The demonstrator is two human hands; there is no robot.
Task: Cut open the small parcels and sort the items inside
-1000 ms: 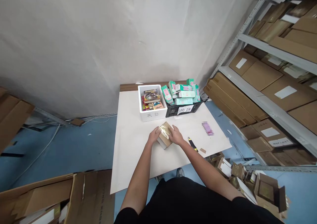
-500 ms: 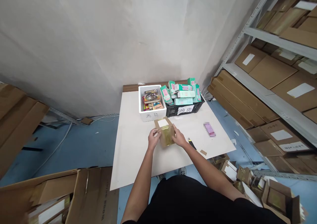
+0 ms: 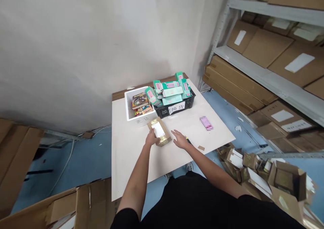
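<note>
A small taped cardboard box [image 3: 162, 131], with a white label facing up, sits on the white table [image 3: 131, 154]. My left hand [image 3: 152, 138] grips the box at its left side, thumb near the front edge. Just to the right of the box is my right hand [image 3: 180, 140], its fingers spread and holding nothing. A utility knife [image 3: 188, 140] lies partly hidden behind my right hand.
Behind the box stand a white foam bin [image 3: 141, 117] of books and a black basket [image 3: 164, 113] of green boxes. A blurred pink item [image 3: 206, 123] and a cardboard scrap [image 3: 201, 148] lie to the right. Metal shelves [image 3: 253, 62] hold cartons.
The box has been turned so its labelled face is up. My right hand has let go of it and opened. The view has swung to the right.
</note>
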